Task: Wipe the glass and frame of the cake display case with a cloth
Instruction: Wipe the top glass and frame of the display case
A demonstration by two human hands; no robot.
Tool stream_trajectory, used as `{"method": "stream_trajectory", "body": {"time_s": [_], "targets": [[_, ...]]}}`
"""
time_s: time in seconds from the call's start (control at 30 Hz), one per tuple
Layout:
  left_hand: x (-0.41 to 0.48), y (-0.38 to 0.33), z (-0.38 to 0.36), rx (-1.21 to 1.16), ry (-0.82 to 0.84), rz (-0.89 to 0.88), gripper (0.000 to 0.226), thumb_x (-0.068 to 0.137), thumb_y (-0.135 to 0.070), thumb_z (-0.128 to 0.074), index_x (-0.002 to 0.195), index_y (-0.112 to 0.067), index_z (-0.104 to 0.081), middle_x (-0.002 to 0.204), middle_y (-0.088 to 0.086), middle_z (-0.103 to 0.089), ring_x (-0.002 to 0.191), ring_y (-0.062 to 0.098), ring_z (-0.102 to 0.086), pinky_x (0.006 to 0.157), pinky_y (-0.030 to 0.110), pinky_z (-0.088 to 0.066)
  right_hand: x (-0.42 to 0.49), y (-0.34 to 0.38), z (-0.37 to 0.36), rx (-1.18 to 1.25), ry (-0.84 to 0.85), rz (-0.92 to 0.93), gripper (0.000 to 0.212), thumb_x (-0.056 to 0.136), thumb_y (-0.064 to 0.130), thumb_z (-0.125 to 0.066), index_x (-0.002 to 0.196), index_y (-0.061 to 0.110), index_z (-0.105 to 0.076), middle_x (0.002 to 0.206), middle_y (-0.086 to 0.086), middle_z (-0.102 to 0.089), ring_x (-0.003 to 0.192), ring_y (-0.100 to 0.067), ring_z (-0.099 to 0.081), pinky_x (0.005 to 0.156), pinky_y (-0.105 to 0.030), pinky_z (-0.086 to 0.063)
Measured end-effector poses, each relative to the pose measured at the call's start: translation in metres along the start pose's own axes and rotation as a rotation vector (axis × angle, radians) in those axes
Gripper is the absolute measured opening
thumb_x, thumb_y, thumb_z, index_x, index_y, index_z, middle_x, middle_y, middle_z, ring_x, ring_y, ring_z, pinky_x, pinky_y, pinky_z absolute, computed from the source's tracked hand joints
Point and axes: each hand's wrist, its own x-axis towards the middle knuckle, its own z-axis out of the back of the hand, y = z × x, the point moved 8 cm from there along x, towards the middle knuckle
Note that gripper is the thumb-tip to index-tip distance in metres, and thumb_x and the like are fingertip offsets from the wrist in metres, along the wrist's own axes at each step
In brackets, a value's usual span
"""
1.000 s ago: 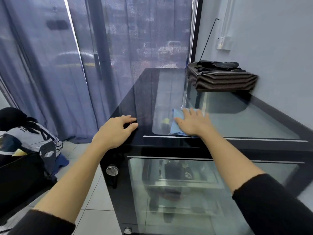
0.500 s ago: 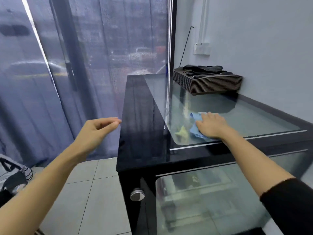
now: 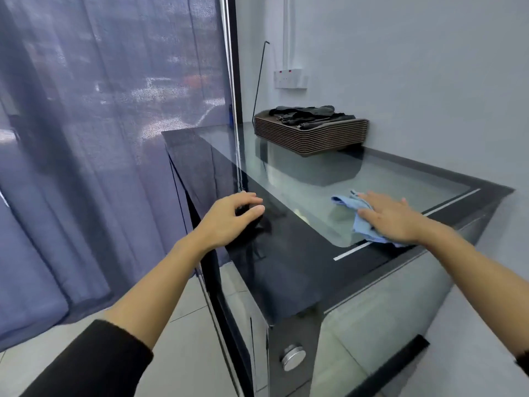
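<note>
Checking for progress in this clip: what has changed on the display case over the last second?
The left hand lifted off the black frame, swung out to the side, and is back over the frame's left edge; contact is unclear. Nothing was grasped or released. The right hand stays flat on the blue cloth near the same corner of the glass top. The stack of trays has not moved.

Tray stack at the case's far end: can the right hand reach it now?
Likely yes: only bare glass top lies between the right hand, flat on the cloth, and the tray stack.
</note>
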Motion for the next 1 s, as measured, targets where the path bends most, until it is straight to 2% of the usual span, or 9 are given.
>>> {"method": "stream_trajectory", "body": {"time_s": [0.07,0.17,0.3,0.43,0.53,0.6,0.7,0.87,1.0], "targets": [[0.0,0.008,-0.005,0.088,0.042,0.021,0.045,0.089,-0.065,-0.046,0.128,-0.045,-0.057,0.144,-0.021,-0.048,0.142,0.002,-0.031,0.117,0.042,-0.028,0.031,-0.016,0.002,-0.026,-0.065,-0.182,0.072,0.084,0.052,-0.02,0.15,0.026,-0.03,0.155,-0.005,-0.036,0.138,-0.029,-0.037,0.113,-0.053,-0.021],[0.002,0.016,-0.012,0.172,0.117,0.038,0.049,0.093,-0.066,-0.037,0.141,-0.055,-0.034,0.154,-0.015,-0.035,0.148,0.017,-0.019,0.119,0.043,-0.021,0.059,0.022,-0.013,-0.073,-0.051,-0.264,0.065,0.094,0.05,-0.025,0.154,0.024,-0.02,0.159,-0.011,-0.026,0.145,-0.034,-0.024,0.117,-0.052,-0.015],[0.004,0.008,-0.008,0.058,0.161,-0.098,0.047,0.096,-0.054,-0.044,0.142,-0.045,-0.04,0.149,-0.018,-0.042,0.141,0.008,-0.033,0.118,0.033,-0.025,0.02,0.12,-0.03,-0.021,0.047,0.111,0.059,0.101,0.049,-0.023,0.155,0.027,-0.013,0.164,-0.001,-0.013,0.151,-0.021,-0.004,0.122,-0.048,-0.004],[0.013,0.004,0.018,-0.181,0.264,-0.237,0.032,0.091,-0.041,-0.059,0.123,-0.039,-0.064,0.134,-0.027,-0.054,0.129,-0.013,-0.04,0.108,0.018,-0.029,-0.09,0.127,-0.026,0.055,0.155,0.274,0.058,0.098,0.058,-0.015,0.152,0.044,0.001,0.156,0.034,0.014,0.142,0.014,0.016,0.119,-0.021,0.011],[0.059,0.023,0.042,-0.235,0.244,-0.26,0.029,0.088,-0.043,-0.06,0.114,-0.037,-0.069,0.125,-0.026,-0.061,0.12,-0.014,-0.049,0.104,0.019,-0.034,-0.099,0.091,-0.012,0.104,0.091,0.079,0.061,0.089,0.071,-0.009,0.148,0.053,-0.004,0.154,0.041,0.007,0.142,0.016,0.011,0.119,-0.023,0.007],[0.098,0.036,0.044,-0.158,0.222,-0.282,0.029,0.087,-0.045,-0.06,0.114,-0.036,-0.068,0.124,-0.023,-0.062,0.116,-0.007,-0.054,0.104,0.024,-0.038,-0.069,0.069,-0.008,0.067,0.033,-0.102,0.054,0.1,0.054,-0.02,0.151,0.038,-0.02,0.16,0.019,-0.018,0.15,-0.004,-0.008,0.123,-0.033,-0.007],[0.146,0.05,0.023,-0.024,0.293,-0.367,0.032,0.093,-0.04,-0.059,0.124,-0.035,-0.06,0.139,-0.013,-0.053,0.127,0.002,-0.045,0.101,0.022,-0.033,-0.027,0.06,-0.007,-0.031,-0.082,-0.336,0.049,0.101,0.044,-0.023,0.137,0.015,-0.04,0.136,-0.005,-0.045,0.135,-0.028,-0.036,0.111,-0.044,-0.03],[0.158,0.068,-0.03,0.148,0.589,-0.488,0.075,0.081,-0.08,-0.038,0.144,-0.039,-0.04,0.158,-0.013,-0.026,0.147,0.006,-0.018,0.121,0.036,-0.014,-0.04,0.127,-0.021,-0.043,-0.13,-0.527,0.055,0.101,0.047,-0.025,0.145,0.014,-0.03,0.142,-0.004,-0.038,0.138,-0.023,-0.026,0.115,-0.041,-0.024],[0.155,0.064,-0.032,0.179,0.619,-0.563,0.063,0.089,-0.067,-0.034,0.146,-0.039,-0.035,0.161,-0.009,-0.018,0.149,0.008,-0.012,0.122,0.043,-0.007,-0.109,0.213,-0.036,-0.041,-0.091,-0.525,0.061,0.104,0.046,-0.019,0.157,0.022,-0.002,0.164,0.01,-0.002,0.151,-0.008,0.006,0.122,-0.028,-0.002]]}}
